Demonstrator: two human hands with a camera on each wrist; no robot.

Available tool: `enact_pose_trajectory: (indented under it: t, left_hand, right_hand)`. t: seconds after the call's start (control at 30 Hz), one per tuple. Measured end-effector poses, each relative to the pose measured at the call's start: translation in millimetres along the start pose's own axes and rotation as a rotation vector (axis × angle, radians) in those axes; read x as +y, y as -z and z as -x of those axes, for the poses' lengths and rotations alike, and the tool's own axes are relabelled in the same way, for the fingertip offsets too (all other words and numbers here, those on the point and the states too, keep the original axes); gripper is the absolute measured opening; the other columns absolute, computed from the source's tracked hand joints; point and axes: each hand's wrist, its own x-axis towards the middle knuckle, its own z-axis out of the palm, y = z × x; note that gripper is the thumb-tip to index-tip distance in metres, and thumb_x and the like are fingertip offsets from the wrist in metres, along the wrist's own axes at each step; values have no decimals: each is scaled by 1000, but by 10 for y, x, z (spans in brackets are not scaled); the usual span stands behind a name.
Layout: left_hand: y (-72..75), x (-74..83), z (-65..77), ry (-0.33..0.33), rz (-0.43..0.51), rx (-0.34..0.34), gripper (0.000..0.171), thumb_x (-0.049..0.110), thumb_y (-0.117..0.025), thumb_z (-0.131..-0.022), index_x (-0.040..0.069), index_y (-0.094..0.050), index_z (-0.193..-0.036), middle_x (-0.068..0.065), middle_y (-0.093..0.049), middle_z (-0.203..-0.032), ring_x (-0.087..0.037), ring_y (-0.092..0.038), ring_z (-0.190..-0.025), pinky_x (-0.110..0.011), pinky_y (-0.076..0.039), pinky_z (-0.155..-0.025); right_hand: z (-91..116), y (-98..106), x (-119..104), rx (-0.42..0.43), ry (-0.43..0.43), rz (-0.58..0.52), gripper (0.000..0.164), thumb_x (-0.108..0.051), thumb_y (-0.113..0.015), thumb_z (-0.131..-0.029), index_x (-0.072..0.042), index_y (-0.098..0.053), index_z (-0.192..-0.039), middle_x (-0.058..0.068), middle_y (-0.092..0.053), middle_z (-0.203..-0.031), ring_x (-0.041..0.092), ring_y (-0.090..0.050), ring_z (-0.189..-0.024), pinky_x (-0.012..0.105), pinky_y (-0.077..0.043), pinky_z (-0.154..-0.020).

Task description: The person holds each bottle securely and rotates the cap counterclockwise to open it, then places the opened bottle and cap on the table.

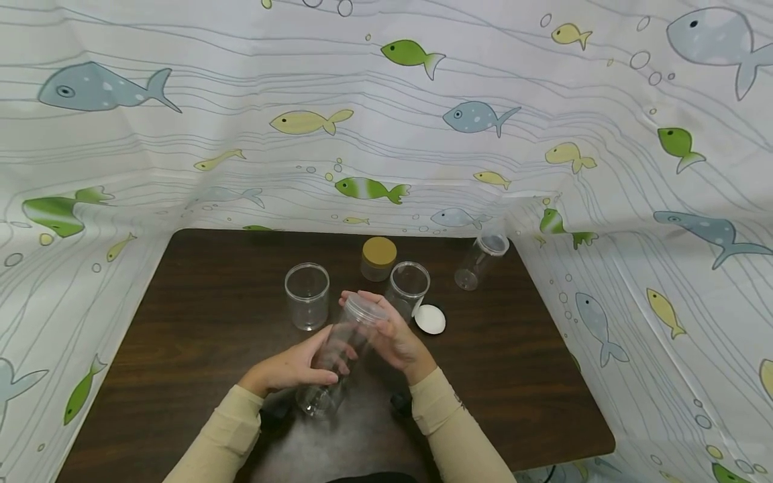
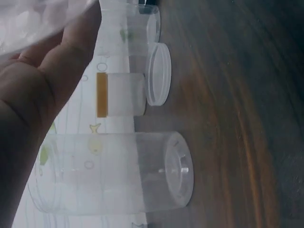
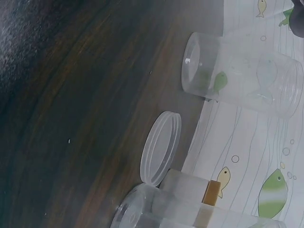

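Observation:
A tall clear jar (image 1: 338, 352) is held tilted above the table, its ringed translucent top (image 1: 365, 307) up and its base towards the person. My left hand (image 1: 296, 365) grips the jar's middle, with fingers showing through the clear wall. Around the upper end curl the fingers of my right hand (image 1: 395, 335). In the left wrist view, that hand (image 2: 52, 80) supports a clear curved edge at the top left. An open clear jar (image 1: 306, 298) stands beyond the left hand. Another open clear jar (image 1: 409, 285) is just behind the right hand.
Between the open jars stands a small jar with a gold lid (image 1: 379, 253). A translucent lid (image 3: 161, 148) lies flat before it. A white disc with a dark rim (image 1: 431, 319) is right of the hands. At the back right stands a lidded tall jar (image 1: 480, 261).

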Motion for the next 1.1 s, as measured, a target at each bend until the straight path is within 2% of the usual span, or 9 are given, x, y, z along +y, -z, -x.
enact_pose_trajectory:
  t: [0.1, 0.3, 0.37, 0.5, 0.6, 0.67, 0.8, 0.97, 1.1]
  left_hand:
    - [15, 13, 13, -10, -23, 35, 80, 2, -66, -94, 5, -17, -158, -30, -49, -133, -52, -55, -111, -42, -56, -88]
    - [36, 25, 5, 15, -63, 81, 81, 4, -68, -95, 7, -18, -158, -32, -47, -136, -47, -56, -114, -41, -56, -89]
    - [39, 27, 1, 19, -86, 101, 81, 6, -69, -95, 7, -18, -157, -32, -46, -137, -46, -56, -114, -40, -56, -88]
    - [31, 44, 3, 40, -174, 178, 83, 12, -74, -94, 9, -20, -157, -27, -50, -135, -45, -57, -114, -39, -57, -86]
    - [17, 45, -6, 81, -339, 264, 88, 23, -78, -91, 11, -21, -157, -16, -56, -134, -35, -60, -114, -39, -54, -89]
    - [6, 33, -23, 103, -463, 314, 92, 26, -81, -89, 12, -22, -158, -10, -58, -132, -28, -62, -112, -40, -52, -91]
    - [-24, 19, -67, 101, -638, 361, 96, 32, -83, -85, 8, -23, -157, -6, -61, -127, -19, -62, -107, -42, -50, -92]
    - [-56, 33, -87, 81, -691, 361, 95, 31, -83, -84, 6, -25, -155, -3, -62, -122, -18, -63, -103, -39, -51, -89]
    - [-58, 39, -69, 94, -656, 338, 96, 33, -82, -85, 5, -23, -156, -6, -62, -124, -17, -64, -103, -38, -52, -89]
  right_hand:
    - [-13, -1, 0, 23, -18, -2, 73, -38, -71, -96, -14, -36, -156, 18, -30, -162, 35, -28, -149, 49, -26, -118]
    - [-9, -45, -20, 106, -20, -22, 102, -43, -75, -92, -11, -10, -163, 19, -13, -168, 25, -31, -148, 51, -24, -118]
    - [-10, -71, -26, 155, -8, -1, 110, -47, -76, -89, -9, -3, -162, 22, -8, -168, 26, -29, -148, 50, -25, -117]
    - [-20, -139, -40, 312, 23, 75, 120, -54, -77, -84, -6, 1, -161, 25, -9, -166, 30, -26, -149, 48, -27, -116]
    - [-33, -203, -46, 425, 22, 153, 119, -57, -77, -82, -6, -4, -160, 24, -16, -164, 33, -27, -148, 45, -30, -114]
    - [-49, -246, -44, 469, 10, 201, 119, -60, -77, -81, -6, -7, -160, 24, -20, -163, 33, -29, -147, 44, -32, -114]
    - [-71, -304, -36, 531, -18, 260, 112, -56, -79, -82, -9, -13, -159, 21, -29, -160, 27, -39, -141, 37, -36, -110]
    - [-73, -330, -39, 608, -49, 271, 95, -38, -81, -88, -10, -22, -157, 21, -41, -153, 18, -52, -126, 28, -44, -101]
    - [-74, -306, -57, 589, -64, 260, 84, -23, -76, -93, -8, -24, -156, 20, -45, -149, 17, -56, -121, 27, -46, -99]
